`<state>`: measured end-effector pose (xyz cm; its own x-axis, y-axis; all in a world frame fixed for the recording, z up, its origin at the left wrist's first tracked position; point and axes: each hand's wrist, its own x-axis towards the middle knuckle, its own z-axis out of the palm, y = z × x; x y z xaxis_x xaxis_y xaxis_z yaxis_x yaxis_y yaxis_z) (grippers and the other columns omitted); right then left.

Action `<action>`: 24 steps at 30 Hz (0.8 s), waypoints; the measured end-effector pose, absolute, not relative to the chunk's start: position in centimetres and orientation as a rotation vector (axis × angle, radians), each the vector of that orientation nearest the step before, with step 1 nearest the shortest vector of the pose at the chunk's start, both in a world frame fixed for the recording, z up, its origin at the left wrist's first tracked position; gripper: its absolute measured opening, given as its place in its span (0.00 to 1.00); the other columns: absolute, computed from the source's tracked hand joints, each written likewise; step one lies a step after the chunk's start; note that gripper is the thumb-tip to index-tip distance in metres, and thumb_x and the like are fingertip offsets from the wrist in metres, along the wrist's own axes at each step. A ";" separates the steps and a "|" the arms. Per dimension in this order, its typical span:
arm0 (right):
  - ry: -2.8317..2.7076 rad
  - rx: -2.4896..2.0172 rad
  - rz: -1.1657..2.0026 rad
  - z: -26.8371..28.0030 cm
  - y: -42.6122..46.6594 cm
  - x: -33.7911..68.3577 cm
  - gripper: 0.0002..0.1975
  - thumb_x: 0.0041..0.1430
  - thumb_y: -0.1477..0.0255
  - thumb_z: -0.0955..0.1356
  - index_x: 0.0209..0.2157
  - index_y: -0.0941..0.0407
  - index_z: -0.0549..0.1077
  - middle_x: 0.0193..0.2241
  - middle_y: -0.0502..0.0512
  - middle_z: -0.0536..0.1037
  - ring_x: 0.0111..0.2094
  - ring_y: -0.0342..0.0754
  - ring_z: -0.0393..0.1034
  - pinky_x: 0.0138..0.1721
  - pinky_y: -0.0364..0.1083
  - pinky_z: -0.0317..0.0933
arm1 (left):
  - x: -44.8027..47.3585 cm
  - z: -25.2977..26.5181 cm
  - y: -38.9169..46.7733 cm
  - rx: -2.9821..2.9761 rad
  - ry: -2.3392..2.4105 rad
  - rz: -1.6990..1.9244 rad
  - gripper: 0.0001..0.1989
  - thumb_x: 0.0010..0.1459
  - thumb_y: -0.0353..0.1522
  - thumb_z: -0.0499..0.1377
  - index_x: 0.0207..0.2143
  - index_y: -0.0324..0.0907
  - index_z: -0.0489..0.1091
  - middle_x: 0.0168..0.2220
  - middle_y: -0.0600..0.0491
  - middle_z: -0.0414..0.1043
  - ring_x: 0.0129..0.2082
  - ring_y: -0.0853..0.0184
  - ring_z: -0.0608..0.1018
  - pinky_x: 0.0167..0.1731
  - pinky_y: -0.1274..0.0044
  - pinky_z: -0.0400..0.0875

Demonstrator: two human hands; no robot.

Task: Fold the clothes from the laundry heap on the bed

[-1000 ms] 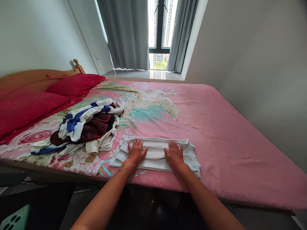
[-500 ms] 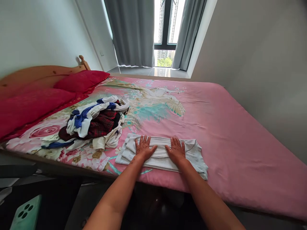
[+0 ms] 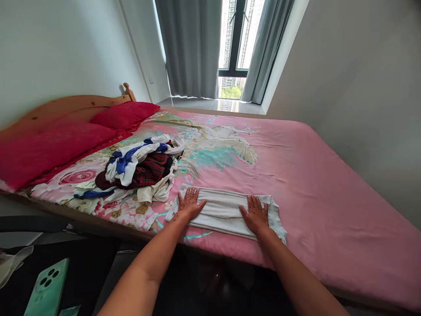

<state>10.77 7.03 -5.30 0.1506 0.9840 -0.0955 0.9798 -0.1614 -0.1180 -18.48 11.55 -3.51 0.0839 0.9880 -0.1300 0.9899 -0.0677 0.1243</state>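
A light grey folded garment (image 3: pixel 223 206) lies as a long flat strip near the front edge of the bed, its exact kind unclear. My left hand (image 3: pixel 190 204) rests flat on its left part with fingers spread. On the right part, my right hand (image 3: pixel 255 214) also lies palm down, fingers stretched out. Neither hand grips the cloth. To the left sits a loose heap of clothes (image 3: pixel 144 164), with white-and-blue, red plaid and cream pieces tangled together.
A pink flowered sheet (image 3: pixel 312 197) covers the bed. Red pillows (image 3: pixel 66 147) lie against the wooden headboard (image 3: pixel 79 100). At the lower left, a green phone (image 3: pixel 48 285) rests on a dark surface. Grey curtains (image 3: pixel 194 48) hang by the window at the back.
My hands have moved apart along the grey garment, the left one leftward and the right one rightward. The garment looks smoother between them. The view has shifted slightly.
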 end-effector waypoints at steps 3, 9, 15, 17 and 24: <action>-2.012 -2.327 0.314 -4.5 7.0 10.6 0.36 0.63 0.51 0.48 0.66 0.57 0.42 0.66 0.53 0.39 0.66 0.48 0.29 0.63 0.58 0.21 | -18.2 -3.4 11.7 2.182 2.010 -0.021 0.39 0.58 0.54 0.39 0.66 0.45 0.42 0.68 0.51 0.36 0.67 0.55 0.39 0.58 0.49 0.24; -1.952 -2.226 0.367 -2.4 5.4 14.2 0.31 0.66 0.57 0.48 0.65 0.57 0.44 0.66 0.53 0.41 0.66 0.53 0.31 0.62 0.62 0.25 | -18.3 -2.1 13.2 2.194 2.033 -0.040 0.35 0.59 0.52 0.40 0.64 0.45 0.50 0.67 0.49 0.42 0.66 0.53 0.43 0.56 0.44 0.26; -1.926 -2.215 0.319 -0.2 5.8 14.3 0.29 0.67 0.61 0.49 0.64 0.59 0.49 0.65 0.56 0.46 0.66 0.50 0.34 0.62 0.60 0.25 | -19.3 -1.5 15.0 2.258 2.111 -0.020 0.30 0.61 0.47 0.43 0.63 0.44 0.54 0.66 0.47 0.46 0.66 0.54 0.45 0.57 0.47 0.26; -2.006 -2.101 0.363 -0.2 6.7 13.0 0.30 0.66 0.59 0.49 0.65 0.58 0.48 0.65 0.54 0.46 0.66 0.51 0.34 0.63 0.58 0.23 | -19.8 -2.1 15.2 2.208 2.122 -0.036 0.32 0.60 0.48 0.43 0.63 0.44 0.53 0.66 0.46 0.45 0.66 0.54 0.46 0.58 0.48 0.30; -1.800 -2.367 0.374 -3.6 8.5 15.9 0.37 0.63 0.51 0.51 0.65 0.59 0.45 0.66 0.56 0.40 0.66 0.53 0.29 0.61 0.61 0.18 | -20.5 -4.2 15.0 2.199 2.133 0.039 0.37 0.58 0.54 0.39 0.64 0.45 0.50 0.67 0.47 0.43 0.66 0.54 0.45 0.58 0.49 0.39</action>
